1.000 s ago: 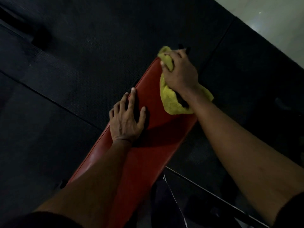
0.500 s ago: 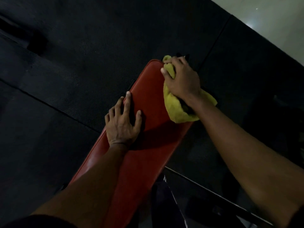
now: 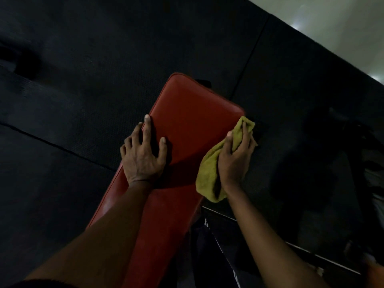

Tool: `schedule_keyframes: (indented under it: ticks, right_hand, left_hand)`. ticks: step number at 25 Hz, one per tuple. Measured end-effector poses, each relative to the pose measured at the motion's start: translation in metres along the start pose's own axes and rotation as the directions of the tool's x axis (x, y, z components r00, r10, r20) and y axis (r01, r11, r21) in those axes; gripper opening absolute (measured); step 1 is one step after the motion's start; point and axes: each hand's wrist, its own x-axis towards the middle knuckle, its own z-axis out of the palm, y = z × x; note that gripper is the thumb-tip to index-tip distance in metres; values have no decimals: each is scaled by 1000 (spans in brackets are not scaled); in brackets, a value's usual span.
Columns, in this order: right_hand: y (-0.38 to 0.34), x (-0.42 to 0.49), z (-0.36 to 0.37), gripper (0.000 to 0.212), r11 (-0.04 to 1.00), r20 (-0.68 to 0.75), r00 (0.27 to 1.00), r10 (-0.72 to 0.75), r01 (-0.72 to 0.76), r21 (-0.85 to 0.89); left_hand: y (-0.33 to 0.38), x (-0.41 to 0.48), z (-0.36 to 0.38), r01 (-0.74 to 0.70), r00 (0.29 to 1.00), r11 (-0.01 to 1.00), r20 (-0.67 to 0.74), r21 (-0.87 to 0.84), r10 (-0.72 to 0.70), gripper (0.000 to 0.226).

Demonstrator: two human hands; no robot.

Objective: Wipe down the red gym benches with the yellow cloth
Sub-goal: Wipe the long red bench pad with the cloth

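A long red padded gym bench [image 3: 193,113] runs from the bottom centre up to the middle of the view. My left hand [image 3: 143,156] rests flat on the bench's left edge with fingers spread. My right hand [image 3: 234,161] grips a bunched yellow cloth [image 3: 209,175] against the bench's right side edge, near its far corner. Part of the cloth hangs below my wrist.
Black rubber floor mats [image 3: 104,59] surround the bench, with seams between them. A pale tiled floor [image 3: 340,19] shows at the top right. Dark metal frame parts [image 3: 259,229] and dim equipment lie to the lower right.
My right hand has slid the cloth off the bench's top at the far end, down along the right side edge. My left hand stays planted on the bench.
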Motion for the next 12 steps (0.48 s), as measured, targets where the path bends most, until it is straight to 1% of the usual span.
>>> schedule_keyframes:
  ticks: [5, 6, 8, 12]
  right_hand:
    - [-1, 17, 6, 50, 995, -68, 995, 76, -71, 71]
    - [2, 19, 6, 51, 994, -57, 995, 79, -74, 77]
    - [9, 8, 0, 52, 993, 8, 998, 56, -57, 100]
    - [36, -53, -10, 55, 990, 128, 991, 34, -51, 130]
  left_hand:
    - [0, -2, 0, -15, 1000, 1000, 7, -10, 15, 69]
    - [0, -2, 1, -15, 1000, 1000, 0, -7, 15, 69]
    - [1, -2, 2, -18, 1000, 1000, -16, -6, 18, 68]
    - [1, -2, 4, -33, 999, 999, -41, 8, 33, 68]
